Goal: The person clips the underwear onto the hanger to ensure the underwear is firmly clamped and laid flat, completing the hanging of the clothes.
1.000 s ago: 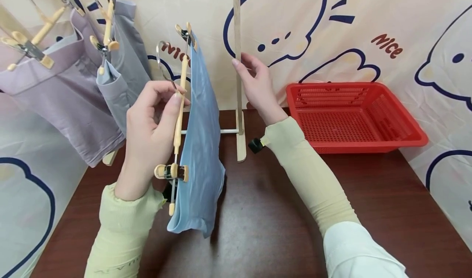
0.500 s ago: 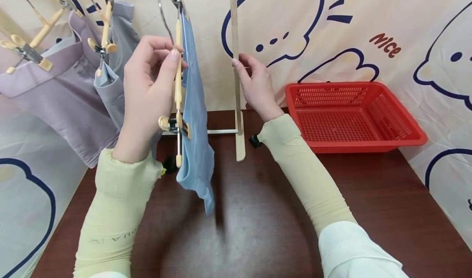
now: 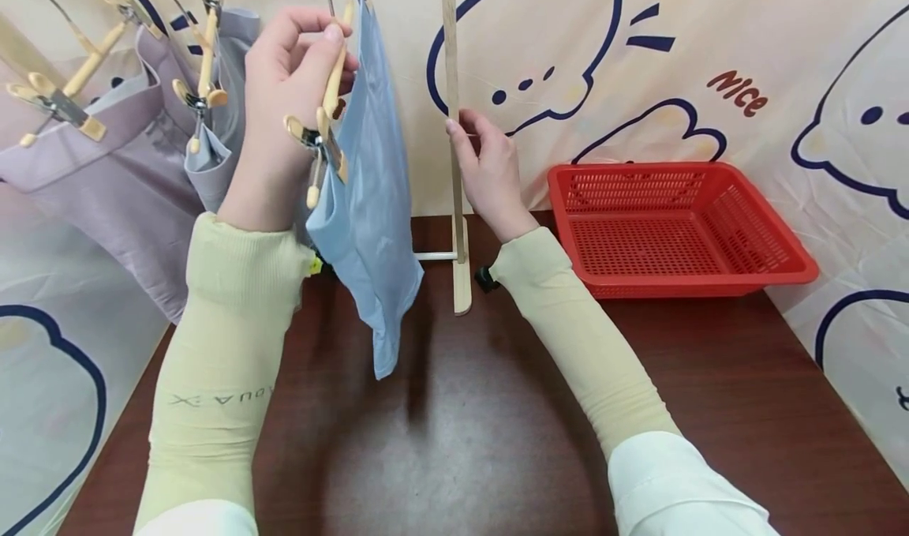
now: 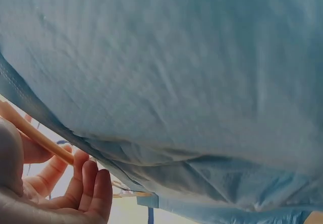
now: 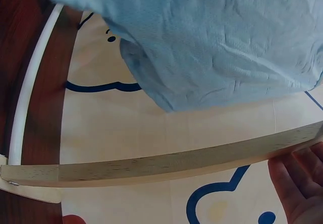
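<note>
My left hand is raised at the upper left of the head view, pinching the wooden bar of a clip hanger between thumb and fingers. Light-blue shorts hang from its clips, over the table. The hanger's hook runs up past the top edge, so its tip is out of sight. In the left wrist view the blue cloth covers most of the picture above the fingers. My right hand holds the upright wooden post of a rack, thumb on one side and fingers behind.
Lilac shorts and a grey-blue garment hang on clip hangers at the left. The post's wooden foot and a white crossbar sit low on the brown table. A red basket stands at the back right.
My left hand has lifted the hanger with the blue shorts upward, and the hook has passed out of the head view. My right hand stays on the post.
</note>
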A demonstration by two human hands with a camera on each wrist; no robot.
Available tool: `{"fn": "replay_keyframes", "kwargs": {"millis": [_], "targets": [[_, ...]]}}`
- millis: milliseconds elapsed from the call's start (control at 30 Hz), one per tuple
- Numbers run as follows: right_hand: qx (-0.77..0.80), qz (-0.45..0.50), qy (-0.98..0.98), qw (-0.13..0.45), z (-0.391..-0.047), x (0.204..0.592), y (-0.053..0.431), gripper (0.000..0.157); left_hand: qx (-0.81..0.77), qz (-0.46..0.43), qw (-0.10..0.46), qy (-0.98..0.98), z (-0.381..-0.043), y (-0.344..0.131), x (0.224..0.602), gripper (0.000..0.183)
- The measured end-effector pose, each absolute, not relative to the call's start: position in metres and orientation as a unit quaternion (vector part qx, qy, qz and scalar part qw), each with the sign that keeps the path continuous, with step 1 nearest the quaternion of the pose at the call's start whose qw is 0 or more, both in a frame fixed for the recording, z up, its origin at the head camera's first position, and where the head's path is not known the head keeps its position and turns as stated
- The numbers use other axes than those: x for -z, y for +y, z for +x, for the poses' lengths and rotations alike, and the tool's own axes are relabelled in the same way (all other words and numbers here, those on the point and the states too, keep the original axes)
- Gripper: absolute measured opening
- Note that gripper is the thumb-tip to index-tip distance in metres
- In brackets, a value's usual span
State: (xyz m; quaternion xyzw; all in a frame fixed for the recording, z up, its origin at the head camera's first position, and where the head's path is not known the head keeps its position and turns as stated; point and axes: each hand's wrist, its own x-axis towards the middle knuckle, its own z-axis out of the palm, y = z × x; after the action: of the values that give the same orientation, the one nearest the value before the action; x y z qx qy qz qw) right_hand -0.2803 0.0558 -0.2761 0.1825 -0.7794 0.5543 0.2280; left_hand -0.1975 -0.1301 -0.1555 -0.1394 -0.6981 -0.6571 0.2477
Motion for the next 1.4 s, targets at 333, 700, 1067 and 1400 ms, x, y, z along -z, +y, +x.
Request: {"fn": "replay_keyframes", "kwargs": {"millis": [333,700,1067,1400], "targets": [[-0.565,0.177,-0.774,0.226,-0.278,0.283,0.054,0.035,0.647,-0.096,0.206,-0.727,-0.215,-0.131,0.155,0.011],[-0.564,0.186,-0.771,0.230,-0.276,0.288,0.049,0.036,0.649,-0.081,0.182,-0.735,-0.222,-0.139,0.154,0.012],[-0.562,0.193,-0.768,0.239,-0.274,0.287,0.047,0.035,0.690,-0.047,0.150,-0.707,-0.240,-0.149,0.155,0.010],[-0.571,0.196,-0.763,0.232,-0.276,0.285,0.043,0.035,0.658,-0.010,0.144,-0.739,-0.237,-0.154,0.154,0.029]]}}
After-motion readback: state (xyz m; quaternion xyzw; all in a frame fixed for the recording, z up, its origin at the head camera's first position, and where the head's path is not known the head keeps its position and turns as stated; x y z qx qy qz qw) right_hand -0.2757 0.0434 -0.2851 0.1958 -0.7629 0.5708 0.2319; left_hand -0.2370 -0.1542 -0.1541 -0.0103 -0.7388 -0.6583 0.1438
